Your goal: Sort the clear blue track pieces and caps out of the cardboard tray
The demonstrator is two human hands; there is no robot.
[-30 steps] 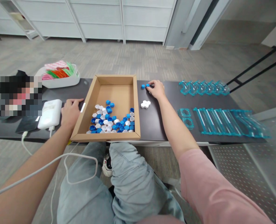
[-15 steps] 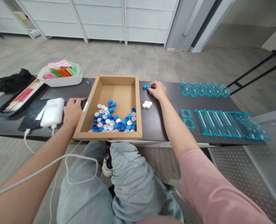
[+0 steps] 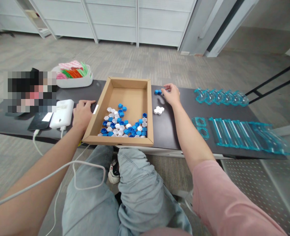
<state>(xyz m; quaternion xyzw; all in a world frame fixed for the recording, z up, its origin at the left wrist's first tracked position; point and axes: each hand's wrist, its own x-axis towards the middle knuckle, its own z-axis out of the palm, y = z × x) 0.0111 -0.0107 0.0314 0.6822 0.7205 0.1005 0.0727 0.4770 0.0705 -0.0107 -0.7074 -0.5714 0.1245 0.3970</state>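
At the far side of the dark table, my right hand [image 3: 172,94] has its fingertips closed at the right end of a small group of blue hexagonal pieces [image 3: 157,92]; the fingers partly hide the end piece. Nearer me lies a cluster of white hexagonal pieces [image 3: 159,110], sitting together on the tabletop. My left hand [image 3: 82,113] rests on the table with fingers stretched out, against or close beside the left wall of a cardboard box [image 3: 149,113]. Many blue and white hexagonal pieces [image 3: 120,127] lie loose in the near half of that box.
Left of my left hand are a white device [image 3: 61,113] with a cable and a white basket [image 3: 75,82] of colourful items. Clear teal plastic parts [image 3: 238,132] lie in rows on the right. A white cable [image 3: 61,168] loops across my left forearm and lap.
The whole view has shifted slightly, moving the table contents to the right in the picture. My right hand stays by the blue pieces, its fingers a little more raised. My left hand keeps its place.
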